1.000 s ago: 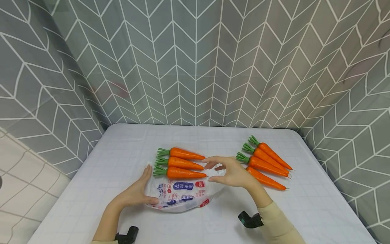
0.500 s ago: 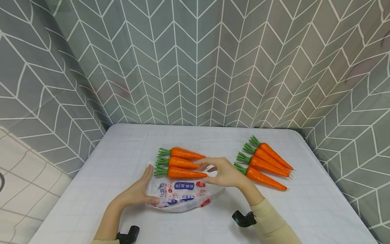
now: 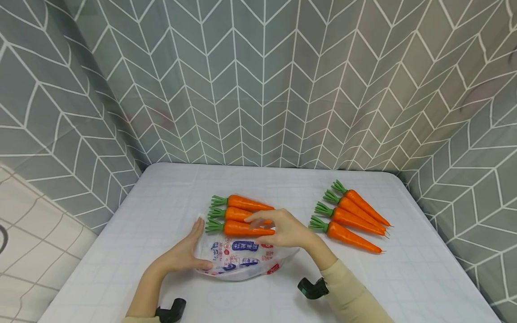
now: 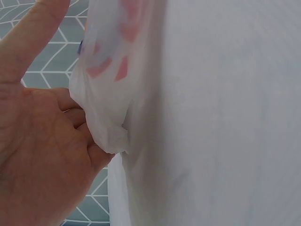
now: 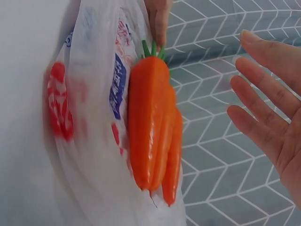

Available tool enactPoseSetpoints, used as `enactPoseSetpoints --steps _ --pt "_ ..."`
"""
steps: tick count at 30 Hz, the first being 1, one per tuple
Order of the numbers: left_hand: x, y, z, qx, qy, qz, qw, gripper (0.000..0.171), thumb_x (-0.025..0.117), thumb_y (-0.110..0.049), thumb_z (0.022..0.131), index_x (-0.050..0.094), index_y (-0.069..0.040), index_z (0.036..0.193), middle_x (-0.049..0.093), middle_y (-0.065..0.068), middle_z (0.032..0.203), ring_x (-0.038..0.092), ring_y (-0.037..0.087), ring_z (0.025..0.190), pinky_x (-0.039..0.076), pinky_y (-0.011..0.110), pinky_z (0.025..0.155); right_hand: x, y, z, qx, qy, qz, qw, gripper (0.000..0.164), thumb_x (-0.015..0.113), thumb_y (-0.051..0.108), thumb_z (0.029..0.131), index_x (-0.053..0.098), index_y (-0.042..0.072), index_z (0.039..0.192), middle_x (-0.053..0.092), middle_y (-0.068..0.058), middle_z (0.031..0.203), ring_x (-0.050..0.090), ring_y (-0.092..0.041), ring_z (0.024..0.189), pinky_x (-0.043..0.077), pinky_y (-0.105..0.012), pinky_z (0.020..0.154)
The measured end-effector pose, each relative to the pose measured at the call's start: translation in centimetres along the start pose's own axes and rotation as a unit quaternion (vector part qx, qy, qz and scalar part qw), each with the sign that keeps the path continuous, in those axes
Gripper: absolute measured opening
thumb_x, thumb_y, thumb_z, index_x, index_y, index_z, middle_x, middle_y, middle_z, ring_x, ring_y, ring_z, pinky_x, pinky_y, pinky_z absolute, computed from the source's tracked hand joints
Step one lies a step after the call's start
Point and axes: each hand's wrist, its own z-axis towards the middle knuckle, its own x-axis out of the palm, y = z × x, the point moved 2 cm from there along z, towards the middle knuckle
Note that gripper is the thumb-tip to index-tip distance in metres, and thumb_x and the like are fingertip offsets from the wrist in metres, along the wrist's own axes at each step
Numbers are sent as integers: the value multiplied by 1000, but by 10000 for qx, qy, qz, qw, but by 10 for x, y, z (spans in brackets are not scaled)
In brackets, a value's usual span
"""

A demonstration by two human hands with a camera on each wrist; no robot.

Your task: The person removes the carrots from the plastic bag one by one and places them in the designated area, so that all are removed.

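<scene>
A white plastic bag with red and blue print lies flat on the table. Three orange carrots with green stem tops lie side by side on its far part; the nearest carrot is most visible. My left hand is at the bag's left side, thumb spread on the near edge. In the left wrist view, its fingers pass partly behind the bag's edge. Over the tip ends of the carrots hovers my right hand. The right wrist view shows its relaxed fingers apart from the carrots.
Several more carrots lie fanned out on the right of the white table. A grey patterned curtain hangs behind the table and along its sides. A tiled surface shows at the left.
My right hand has moved left, from beside the carrot tips to above them. My left hand stays at the bag's left side. The carrots keep their places.
</scene>
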Motion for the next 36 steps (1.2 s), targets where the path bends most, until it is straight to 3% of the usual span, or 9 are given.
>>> enactPoseSetpoints --steps 8,15,25,32,36 --pt "2 1 2 -65 9 -15 10000 126 86 -40 69 2 9 150 -5 28 156 -1 45 143 11 56 112 11 -1 13 101 30 -17 9999 48 80 12 79 63 7 124 70 -1 108 64 -9 99 55 -35 84" --pt "2 2 2 -60 9 -41 10000 126 86 -40 68 2 8 150 -5 27 156 0 45 143 11 56 112 19 -1 24 294 82 31 9995 48 78 14 81 62 9 126 69 -4 111 66 -14 100 55 -34 84" --pt "0 -1 1 58 23 -89 9999 126 86 -37 69 1 9 150 -6 29 156 -1 47 142 11 58 111 28 -7 34 593 99 93 9981 50 80 19 80 62 11 126 69 0 109 63 -11 101 54 -37 87" --pt "0 0 1 2 22 -75 10000 126 86 -38 69 1 8 150 -6 28 156 -1 46 142 11 58 112 31 -17 36 617 -51 31 9981 53 81 21 79 62 11 127 69 -1 112 63 -14 104 51 -33 91" --pt "0 0 0 -21 25 -96 9999 126 86 -38 69 1 8 150 -6 28 156 -2 46 142 10 57 112 33 -23 36 792 -141 -93 9967 52 80 17 79 61 10 128 67 -2 117 61 -17 109 50 -37 95"
